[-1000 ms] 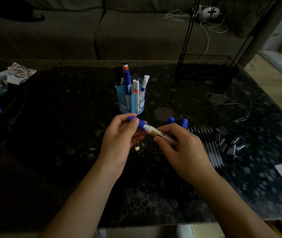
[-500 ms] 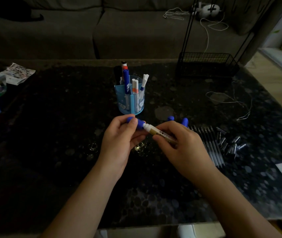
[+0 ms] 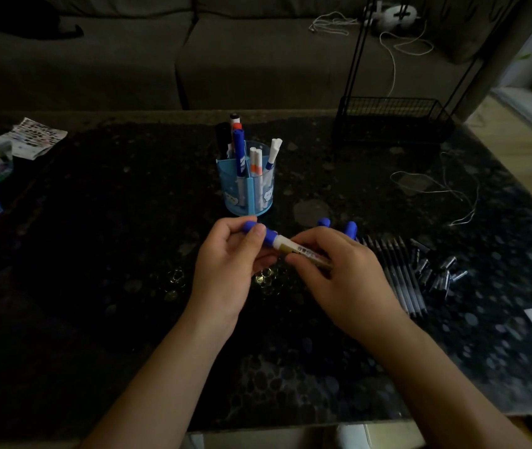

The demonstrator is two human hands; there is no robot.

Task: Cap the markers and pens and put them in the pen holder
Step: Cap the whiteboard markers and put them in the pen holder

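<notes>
Part done: several markers (image 3: 238,150) stand in the holder (image 3: 248,192) mid desk (image 3: 96,254), but a row of pens (image 3: 397,277) w/ loose pen caps (image 3: 436,270) lies unsorted to the right, plus two blue ends (image 3: 350,228) just behind the right hand (image 3: 345,280) (rest hidden). One marker (image 3: 294,249) is held level above the desk, just in front of the holder. The left hand (image 3: 222,264) fingers pinch its blue cap (image 3: 260,231) and the right fingers grip the barrel, wrists turned inward; cap looks seated or nearly, can't tell which.
</notes>
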